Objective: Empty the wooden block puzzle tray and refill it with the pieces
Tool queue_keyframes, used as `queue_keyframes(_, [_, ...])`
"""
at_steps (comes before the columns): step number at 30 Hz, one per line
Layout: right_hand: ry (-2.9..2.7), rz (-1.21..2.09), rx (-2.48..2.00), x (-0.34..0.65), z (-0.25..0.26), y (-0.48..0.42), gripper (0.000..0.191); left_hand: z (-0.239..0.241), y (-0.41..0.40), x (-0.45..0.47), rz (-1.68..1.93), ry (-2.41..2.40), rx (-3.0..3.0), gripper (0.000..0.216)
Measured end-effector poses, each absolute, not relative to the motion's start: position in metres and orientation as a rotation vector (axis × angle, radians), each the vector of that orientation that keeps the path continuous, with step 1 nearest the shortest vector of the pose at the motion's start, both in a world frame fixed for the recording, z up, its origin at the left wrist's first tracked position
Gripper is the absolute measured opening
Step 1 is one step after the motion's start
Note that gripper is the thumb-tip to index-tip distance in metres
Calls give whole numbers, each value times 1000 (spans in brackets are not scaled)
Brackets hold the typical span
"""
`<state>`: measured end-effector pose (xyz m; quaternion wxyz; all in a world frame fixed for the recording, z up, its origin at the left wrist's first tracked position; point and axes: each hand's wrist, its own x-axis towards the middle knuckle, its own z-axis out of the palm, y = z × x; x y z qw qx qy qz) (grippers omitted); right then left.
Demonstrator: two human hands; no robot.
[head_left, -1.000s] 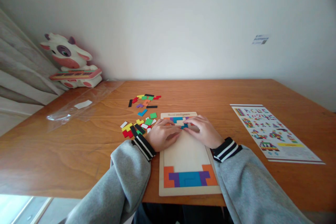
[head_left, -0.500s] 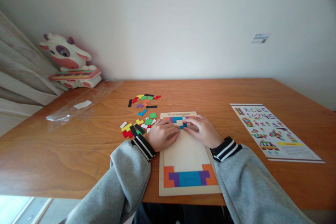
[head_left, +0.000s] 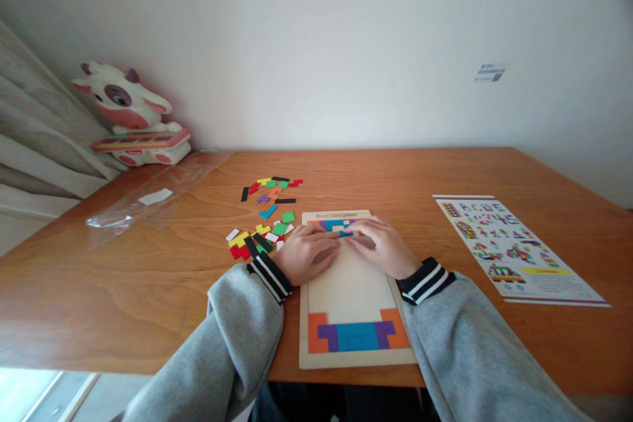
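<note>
From the head view, both hands rest on the far end of a wooden puzzle board point(head_left: 353, 290) that lies on the tabletop point(head_left: 148, 290) straight in front of the person. The left hand point(head_left: 306, 254) and the right hand point(head_left: 383, 247) meet fingertip to fingertip over a small blue piece point(head_left: 346, 233) set among the coloured pieces in the board's far row. The fingers of both hands are curled and press down on that piece; whether either grip actually pinches it cannot be told.

The board's near row holds orange, purple and blue pieces point(head_left: 359, 336). The middle of the board is bare wood.

Left of the board, just beside the left hand, lies a scatter of loose pieces point(head_left: 262, 217). A printed sheet point(head_left: 514, 250) lies well to the right. A clear bag point(head_left: 143, 204) and a cow toy point(head_left: 131, 115) sit at the far left.
</note>
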<state>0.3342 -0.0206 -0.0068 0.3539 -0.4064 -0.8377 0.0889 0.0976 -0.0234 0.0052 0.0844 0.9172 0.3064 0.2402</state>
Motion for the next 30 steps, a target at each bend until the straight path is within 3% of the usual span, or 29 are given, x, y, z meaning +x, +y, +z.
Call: queue_keyframes(30, [-2342,-44,-1027,332,-6,-24,25,8,-23,98,624,1157,2672,28])
